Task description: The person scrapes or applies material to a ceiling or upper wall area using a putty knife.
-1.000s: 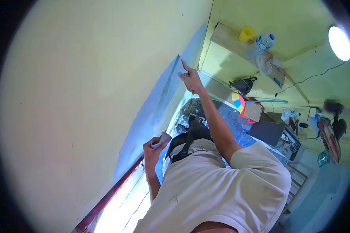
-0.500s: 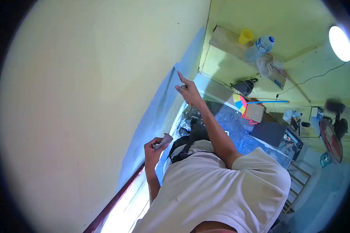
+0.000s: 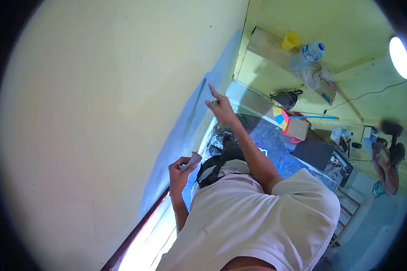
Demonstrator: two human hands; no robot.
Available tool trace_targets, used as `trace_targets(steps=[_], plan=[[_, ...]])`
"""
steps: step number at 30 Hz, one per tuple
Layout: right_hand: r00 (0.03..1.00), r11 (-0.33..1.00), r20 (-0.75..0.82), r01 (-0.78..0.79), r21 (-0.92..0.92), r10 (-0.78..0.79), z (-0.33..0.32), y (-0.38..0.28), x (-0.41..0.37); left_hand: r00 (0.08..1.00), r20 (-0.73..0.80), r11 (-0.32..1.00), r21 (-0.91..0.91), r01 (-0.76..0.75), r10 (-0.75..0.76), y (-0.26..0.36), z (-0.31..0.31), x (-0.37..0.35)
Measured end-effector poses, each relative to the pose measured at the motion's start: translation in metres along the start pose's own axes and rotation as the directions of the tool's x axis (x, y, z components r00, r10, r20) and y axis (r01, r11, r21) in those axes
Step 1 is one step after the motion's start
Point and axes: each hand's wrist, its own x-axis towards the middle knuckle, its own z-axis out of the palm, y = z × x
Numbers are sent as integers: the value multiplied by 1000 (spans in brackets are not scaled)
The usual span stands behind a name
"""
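My left hand (image 3: pixel 178 177) is closed on a curled grey sheet (image 3: pixel 193 161), low beside the wall and close to my waist. Farther up, my right hand (image 3: pixel 221 109) is raised near the cream wall (image 3: pixel 99 113), its index finger stretched out and its thumb apart. The other fingers curl in around something small and greyish that I cannot make out. A blue-tinted band (image 3: pixel 172 149) runs along the wall's lower part. Within it, a darker stripe (image 3: pixel 199 97) lies just beside my right fingertip.
A shelf (image 3: pixel 269 47) on the far wall carries a yellow cup (image 3: pixel 290 41) and a large plastic bottle (image 3: pixel 313 52). A dark bag (image 3: pixel 286 98) hangs below. To the right stand a cardboard box (image 3: pixel 298 128), a fan (image 3: pixel 386 167) and a wooden ladder-like frame (image 3: pixel 348 210). Blue sheeting (image 3: pixel 276 153) covers the floor.
The view has shifted slightly. My right hand sits a little farther from the dark stripe's upper end. My left hand keeps its hold on the grey sheet.
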Motion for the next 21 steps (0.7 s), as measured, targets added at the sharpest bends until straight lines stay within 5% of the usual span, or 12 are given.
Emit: trace_targets(steps=[2,11,13,16,19,21], plan=[[974,975,-49,223,6,-222,7,15,6,997,-18,995,55,-79,80,2,-5,2],[966,967,-73,250,38,-247,1,14,23,1000,-18,999,38,-16,17,13,-3,6],[988,987,-77,142,72,-136,-14,5,26,1000,6,999,39,-5,5,11,-1,5],[815,830,-168,529,-178,-555,8,32,31,998,55,998,61,-26,22,2,2,9],[953,956,-86,283,-73,-289,-2,13,22,999,49,997,74,-20,16,8,2,12],[943,956,-164,293,2,-289,-13,9,41,998,59,998,46,36,-38,7,5,8]])
